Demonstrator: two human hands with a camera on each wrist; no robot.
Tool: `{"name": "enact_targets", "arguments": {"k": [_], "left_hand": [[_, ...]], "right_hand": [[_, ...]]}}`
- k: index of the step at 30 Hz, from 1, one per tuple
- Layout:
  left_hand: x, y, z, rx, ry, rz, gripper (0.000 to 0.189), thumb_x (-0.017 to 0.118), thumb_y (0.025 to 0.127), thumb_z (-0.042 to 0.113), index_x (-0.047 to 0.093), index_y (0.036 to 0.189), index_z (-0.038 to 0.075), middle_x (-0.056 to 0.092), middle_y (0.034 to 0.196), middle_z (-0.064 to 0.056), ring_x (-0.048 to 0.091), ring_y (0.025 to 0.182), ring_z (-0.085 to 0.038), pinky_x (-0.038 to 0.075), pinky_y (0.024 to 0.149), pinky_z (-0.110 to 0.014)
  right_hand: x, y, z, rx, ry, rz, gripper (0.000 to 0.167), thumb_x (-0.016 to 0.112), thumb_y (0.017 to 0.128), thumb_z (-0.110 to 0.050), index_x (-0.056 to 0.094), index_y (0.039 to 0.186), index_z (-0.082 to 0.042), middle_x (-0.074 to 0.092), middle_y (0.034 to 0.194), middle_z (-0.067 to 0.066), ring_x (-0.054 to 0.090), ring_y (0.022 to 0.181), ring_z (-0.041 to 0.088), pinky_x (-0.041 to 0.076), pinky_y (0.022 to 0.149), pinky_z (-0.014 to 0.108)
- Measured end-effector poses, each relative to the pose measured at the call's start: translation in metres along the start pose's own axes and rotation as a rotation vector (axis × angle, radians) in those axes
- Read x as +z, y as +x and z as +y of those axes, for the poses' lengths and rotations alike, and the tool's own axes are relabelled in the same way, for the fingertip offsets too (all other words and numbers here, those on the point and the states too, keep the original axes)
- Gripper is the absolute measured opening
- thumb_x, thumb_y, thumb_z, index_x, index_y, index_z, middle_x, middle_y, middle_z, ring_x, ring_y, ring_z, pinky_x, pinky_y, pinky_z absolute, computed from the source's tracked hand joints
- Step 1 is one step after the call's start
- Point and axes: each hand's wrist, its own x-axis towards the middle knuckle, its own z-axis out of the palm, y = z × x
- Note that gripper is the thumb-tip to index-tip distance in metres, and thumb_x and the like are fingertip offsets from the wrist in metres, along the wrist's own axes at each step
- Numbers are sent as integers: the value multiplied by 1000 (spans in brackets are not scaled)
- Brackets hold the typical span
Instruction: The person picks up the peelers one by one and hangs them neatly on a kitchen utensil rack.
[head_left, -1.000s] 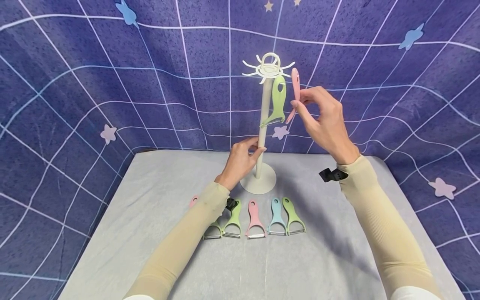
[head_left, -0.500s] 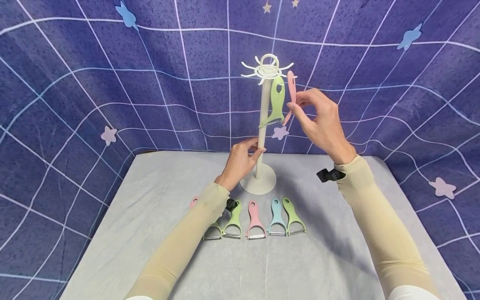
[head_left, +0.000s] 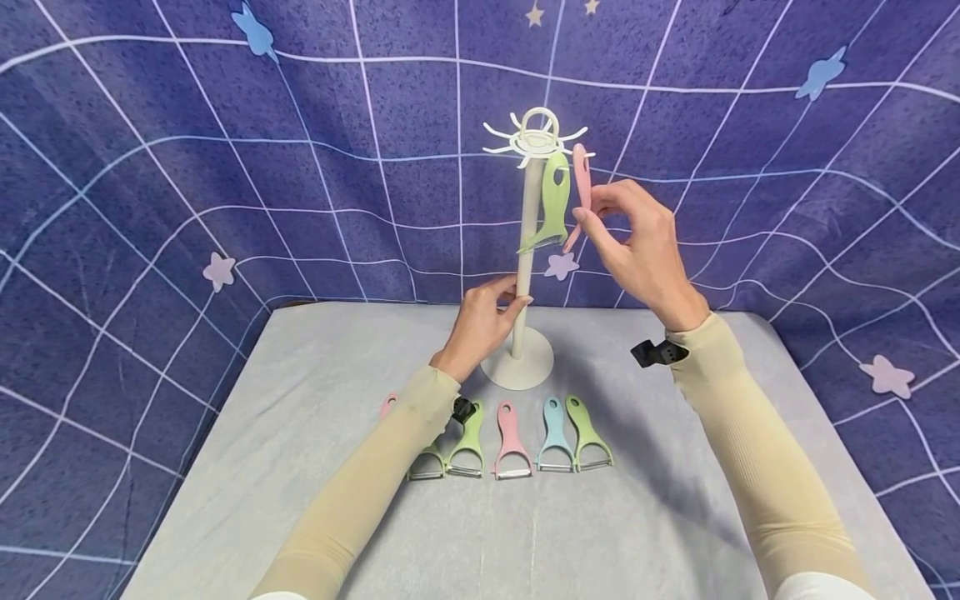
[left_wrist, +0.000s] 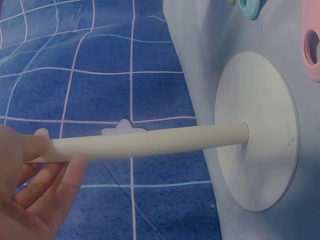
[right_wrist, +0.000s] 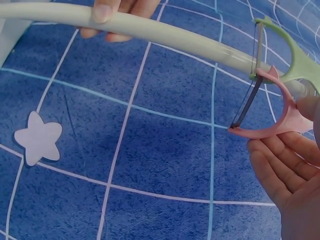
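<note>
A cream stand [head_left: 527, 225] with a round base and a ring of hooks [head_left: 536, 143] on top stands on the table. My left hand [head_left: 483, 321] grips its pole at mid-height; the left wrist view shows thumb and fingers around the pole [left_wrist: 150, 142]. In my right hand [head_left: 637, 242] a pink peeler [head_left: 582, 177] is pinched between thumb and fingers, handle up. A hook tip shows at the hole in its handle. Beside it a green peeler [head_left: 556, 196] hangs from another hook. The right wrist view shows the pink peeler's blade end [right_wrist: 270, 131] close to the green one.
Several peelers lie in a row before the stand: a pink one [head_left: 507, 433], a blue one [head_left: 553, 433], a green one [head_left: 585, 429] and more, partly hidden under my left sleeve. A purple gridded cloth [head_left: 337, 208] with stars hangs behind the grey-covered table [head_left: 600, 533].
My right hand has moved slightly left and down with the pink peeler, bringing its handle hole over a hook tip. My left hand stays on the pole.
</note>
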Motion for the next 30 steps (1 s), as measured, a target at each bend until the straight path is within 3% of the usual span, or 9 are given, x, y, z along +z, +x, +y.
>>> {"name": "enact_targets", "arguments": {"k": [15,24,30], "left_hand": [[0,-1,0,4,11,3,25,76,103,19,76,123,4,80,104,-11,78,99,-25,66,78,-27],[-1,-1,0,-10,-13,-1,26,76,103,19,75,124,4,79,104,-11,78,99,-25,66,79,-26],[0,-1,-1,-3,-18,0,25,76,103,18,75,124,4,79,104,-12,77,99,-26,66,80,-26]], "right_hand": [[-5,-7,-4,30,-14,8,20,77,100,-13,76,115,1,75,107,10,73,96,24,57,94,28],[-7,-32,-13,55,-51,-21,23,78,99,-14,75,118,-2,74,112,9,71,101,24,56,94,37],[-6,-56,-14,71,-57,-85,26,77,100,-14,73,122,-2,73,114,11,70,103,25,56,93,42]]}}
